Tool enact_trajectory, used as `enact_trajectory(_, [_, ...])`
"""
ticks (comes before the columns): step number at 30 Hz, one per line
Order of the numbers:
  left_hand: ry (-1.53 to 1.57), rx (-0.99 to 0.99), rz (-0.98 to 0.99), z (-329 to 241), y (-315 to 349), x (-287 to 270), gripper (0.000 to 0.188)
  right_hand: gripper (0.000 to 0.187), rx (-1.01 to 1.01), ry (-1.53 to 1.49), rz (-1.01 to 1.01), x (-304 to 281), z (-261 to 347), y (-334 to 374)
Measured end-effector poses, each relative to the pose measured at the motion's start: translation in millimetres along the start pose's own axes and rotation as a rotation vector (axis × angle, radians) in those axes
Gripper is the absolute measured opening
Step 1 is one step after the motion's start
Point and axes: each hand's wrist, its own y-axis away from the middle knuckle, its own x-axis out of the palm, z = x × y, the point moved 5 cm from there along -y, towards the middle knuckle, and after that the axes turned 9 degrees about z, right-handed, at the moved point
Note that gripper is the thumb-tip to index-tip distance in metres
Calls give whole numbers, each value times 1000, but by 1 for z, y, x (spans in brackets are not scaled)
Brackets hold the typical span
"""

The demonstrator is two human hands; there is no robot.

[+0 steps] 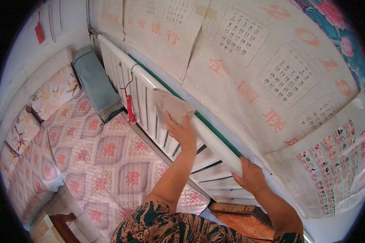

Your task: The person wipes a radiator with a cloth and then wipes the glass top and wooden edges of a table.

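Note:
A white radiator [144, 81] with upright bars and a rounded top rail runs along the wall from the far left to the near right. My left hand [182, 132] presses a greyish-beige cloth [166, 103] over the top rail, about midway along. The cloth drapes across the rail and hangs down the front of the bars. Nearer to me, my right hand [250, 175] grips the same top rail, with its thumb on the front side and its fingers over the top. A red hanging ornament [129, 111] dangles on a dark cord from the rail, beyond the cloth.
Left of the radiator lies a pink and lilac quilted bed cover [109, 156]. A blue-grey folded bundle [94, 83] leans by the radiator's far end, beside floral pillows [54, 95]. Paper calendar sheets [202, 69] cover the wall. An orange-brown surface [241, 224] is low at the front.

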Motion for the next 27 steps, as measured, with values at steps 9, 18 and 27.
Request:
enact_trajectory(9, [13,128,-99,-7,-137,-41,57,64,12,-30,30,1,3,-6])
enact_trajectory(18, [-216,323,312,55,25,-22,58,64,34,-101,47,4,-5,2])
enact_trajectory(27, [27,311,-56,56,-116,-23,59,61,41,-82,59,1,-2,-4])
